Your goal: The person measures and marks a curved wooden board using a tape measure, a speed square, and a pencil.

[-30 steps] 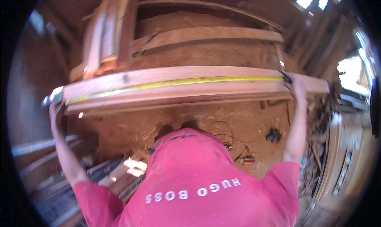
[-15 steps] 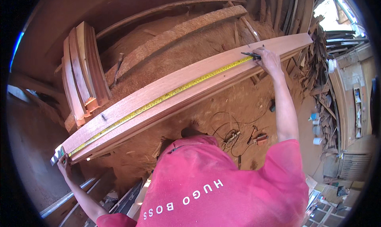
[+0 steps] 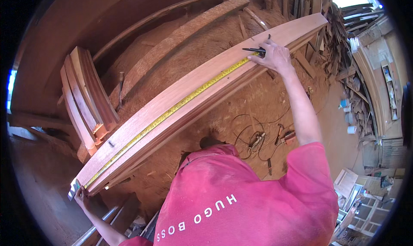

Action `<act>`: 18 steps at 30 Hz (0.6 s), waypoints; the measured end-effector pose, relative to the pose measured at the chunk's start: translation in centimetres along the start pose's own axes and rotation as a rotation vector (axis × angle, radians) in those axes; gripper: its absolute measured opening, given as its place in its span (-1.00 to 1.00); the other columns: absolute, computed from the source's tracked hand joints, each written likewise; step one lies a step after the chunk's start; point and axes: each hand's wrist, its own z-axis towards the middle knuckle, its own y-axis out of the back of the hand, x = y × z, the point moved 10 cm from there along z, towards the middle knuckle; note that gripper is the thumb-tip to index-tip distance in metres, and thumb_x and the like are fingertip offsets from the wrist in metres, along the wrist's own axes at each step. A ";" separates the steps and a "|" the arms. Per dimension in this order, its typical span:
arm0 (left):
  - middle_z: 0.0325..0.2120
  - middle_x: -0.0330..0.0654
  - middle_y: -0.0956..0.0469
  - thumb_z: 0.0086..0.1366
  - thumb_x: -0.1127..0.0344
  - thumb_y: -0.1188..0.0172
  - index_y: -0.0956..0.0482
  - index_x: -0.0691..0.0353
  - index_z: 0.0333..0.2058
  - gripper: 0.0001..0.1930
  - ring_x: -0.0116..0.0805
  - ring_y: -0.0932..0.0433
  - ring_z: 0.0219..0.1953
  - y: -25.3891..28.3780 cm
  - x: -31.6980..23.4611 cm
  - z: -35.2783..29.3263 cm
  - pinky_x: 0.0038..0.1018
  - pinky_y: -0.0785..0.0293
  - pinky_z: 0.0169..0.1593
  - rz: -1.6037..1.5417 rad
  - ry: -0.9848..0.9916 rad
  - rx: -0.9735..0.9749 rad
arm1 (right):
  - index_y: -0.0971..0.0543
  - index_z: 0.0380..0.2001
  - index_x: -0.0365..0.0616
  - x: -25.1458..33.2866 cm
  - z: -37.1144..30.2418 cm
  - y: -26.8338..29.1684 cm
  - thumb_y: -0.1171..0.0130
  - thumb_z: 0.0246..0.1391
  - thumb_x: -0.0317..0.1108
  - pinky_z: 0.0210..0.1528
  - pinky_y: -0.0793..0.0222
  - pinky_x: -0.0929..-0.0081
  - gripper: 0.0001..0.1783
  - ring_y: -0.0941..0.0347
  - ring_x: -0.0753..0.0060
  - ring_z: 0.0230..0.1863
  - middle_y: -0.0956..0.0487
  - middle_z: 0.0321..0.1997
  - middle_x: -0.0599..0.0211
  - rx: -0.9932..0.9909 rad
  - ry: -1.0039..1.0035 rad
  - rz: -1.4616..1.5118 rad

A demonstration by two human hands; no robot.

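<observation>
A yellow tape measure (image 3: pixel 174 110) lies stretched along a long, gently curved wooden plank (image 3: pixel 150 110). At the plank's near left end my left hand (image 3: pixel 80 195) is closed on the tape's end, beside a small silver and green piece (image 3: pixel 74 189) whose kind I cannot make out. Far to the right, my right hand (image 3: pixel 276 56) rests on the plank at the tape's other end, thumb low against the tape. A slim dark pen (image 3: pixel 253 50) sticks out leftward from its fingers. The palm hides whatever else it holds.
Curved boards (image 3: pixel 84 93) stand stacked at the left behind the plank. A rough curved beam (image 3: pixel 185 35) lies beyond it over sawdust. Cords (image 3: pixel 254 142) and a hammer (image 3: pixel 279 134) lie on the ground near me. Scrap wood (image 3: pixel 344 52) is piled at the right.
The view has turned, so the plank slants more steeply. The fingers of my right hand have spread around the pen at the tape. My left hand still holds at the plank's left end.
</observation>
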 end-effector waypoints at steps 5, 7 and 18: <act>-0.59 -0.41 -0.52 0.46 0.23 -0.30 -0.73 0.29 -0.11 -0.77 -0.67 -0.36 -0.62 1.5 1.5 -0.3 -0.65 -0.18 -0.56 -0.057 0.038 -0.052 | -0.74 -0.14 -0.03 0.6 0.5 -0.7 -0.45 -0.22 0.44 -0.06 -0.59 0.08 -0.20 -0.68 0.00 -0.08 -0.69 -0.10 0.14 -0.021 0.001 -0.041; -0.58 -0.40 -0.55 0.44 0.24 -0.32 -0.73 0.29 -0.12 -0.77 -0.65 -0.38 -0.61 1.6 1.2 -0.4 -0.65 -0.20 -0.55 -0.085 0.018 -0.071 | -0.74 -0.20 -0.03 0.3 0.4 -0.8 -0.49 -0.31 0.47 -0.06 -0.60 0.03 -0.18 -0.69 -0.04 -0.10 -0.70 -0.11 0.05 -0.037 -0.016 0.011; -0.53 -0.40 -0.54 0.45 0.23 -0.31 -0.73 0.33 -0.17 -0.76 -0.67 -0.39 -0.56 -1.2 -0.6 -0.2 -0.65 -0.20 -0.53 -0.057 0.058 -0.006 | -0.71 -0.17 -0.07 -0.9 0.1 -0.4 -0.49 -0.28 0.44 -0.07 -0.59 0.03 -0.17 -0.68 -0.04 -0.07 -0.70 -0.12 0.09 -0.020 -0.044 -0.045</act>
